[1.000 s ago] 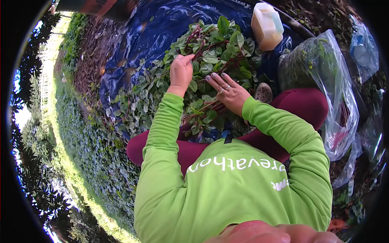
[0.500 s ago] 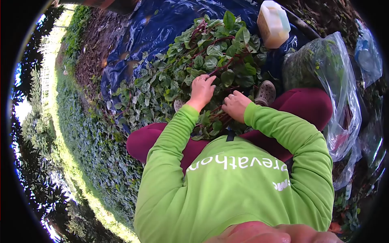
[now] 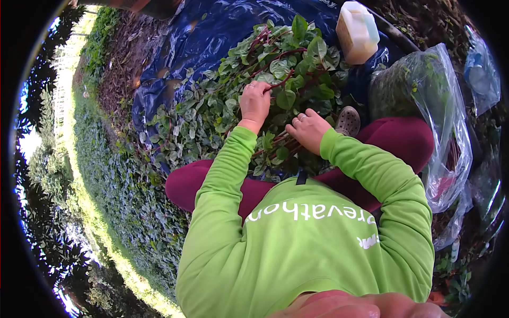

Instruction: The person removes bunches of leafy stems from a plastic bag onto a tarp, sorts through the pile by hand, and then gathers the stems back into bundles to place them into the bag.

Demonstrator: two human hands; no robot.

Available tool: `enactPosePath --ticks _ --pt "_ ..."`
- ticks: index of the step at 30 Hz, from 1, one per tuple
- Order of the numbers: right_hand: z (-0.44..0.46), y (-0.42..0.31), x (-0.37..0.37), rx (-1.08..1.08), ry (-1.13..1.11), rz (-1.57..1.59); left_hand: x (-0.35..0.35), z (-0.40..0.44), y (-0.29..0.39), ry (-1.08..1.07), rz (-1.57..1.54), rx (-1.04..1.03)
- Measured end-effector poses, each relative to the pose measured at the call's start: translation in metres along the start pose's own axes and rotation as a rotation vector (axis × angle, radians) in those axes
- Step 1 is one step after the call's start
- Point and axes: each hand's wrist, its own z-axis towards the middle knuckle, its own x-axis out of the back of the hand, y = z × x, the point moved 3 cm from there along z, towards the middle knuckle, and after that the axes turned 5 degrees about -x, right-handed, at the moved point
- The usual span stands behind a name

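Low green plants: too many to count, covering the ground on your far left.
Dark container: one, cut off by the top edge of the view.
Blue sheet: one, under the leafy heap and partly hidden by it.
Knees: two, bent, one on each side of the heap.
Leafy heap: one, in front of you on the sheet; its leaves overlap too much to count.
Left hand: one, at the middle of the heap, thumb and fingers closed on a red stem; you wear a ring on it.
Lower stems: several, between your hands and your lap, partly covered by leaves.
Right hand: one, fingers curled at the lower stems, at least one ring showing; you cannot tell whether it grips them.
Clog: one clearly visible, just beyond your right hand; leaves hide the other foot, at least in part.
Jug: one, pale, beyond the heap on the right, holding something brownish.
Large clear bag: one, with greens inside, beside your right knee.
Small bluish bag: one, at the far right; its contents are unclear.
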Motion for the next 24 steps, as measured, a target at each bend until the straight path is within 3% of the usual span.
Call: enactPosePath --ticks 5,7,9,10,12,15,17,19,21,22,24 --pt "0.002 0.0 0.007 -0.029 0.146 -0.007 0.012 -0.032 0.018 -0.116 -0.124 0.026" --pt "0.002 0.004 0.008 -0.07 0.19 -0.015 0.011 -0.05 0.034 -0.287 -0.329 0.153" --pt "0.001 0.004 0.009 -0.111 0.233 -0.022 0.0 -0.07 0.039 -0.334 -0.849 0.446" --pt "0.001 0.003 0.006 -0.139 0.173 -0.011 -0.004 -0.077 0.035 -0.336 -0.851 0.445" --pt "-0.001 0.001 0.003 -0.17 0.112 0.002 -0.009 -0.087 0.035 -0.445 -0.752 0.169" --pt "-0.003 0.002 -0.001 -0.164 0.12 0.006 -0.022 -0.096 0.034 -0.559 -0.881 0.312" --pt "-0.002 0.005 -0.018 -0.232 -0.115 0.108 -0.036 -0.086 0.026 -0.576 -0.891 0.334" --pt "-0.004 0.005 -0.022 -0.234 -0.152 0.076 -0.053 -0.066 0.022 -0.636 -0.307 -0.257" --pt "-0.004 0.008 -0.024 -0.236 -0.186 0.035 -0.092 -0.048 0.008 -0.379 -0.56 0.38" --pt "-0.004 0.011 -0.024 -0.226 -0.166 0.004 -0.082 -0.029 0.024 -0.259 -0.336 0.292" --pt "-0.005 0.015 -0.022 -0.22 -0.149 -0.036 -0.085 -0.009 0.042 -0.252 -0.164 0.348"
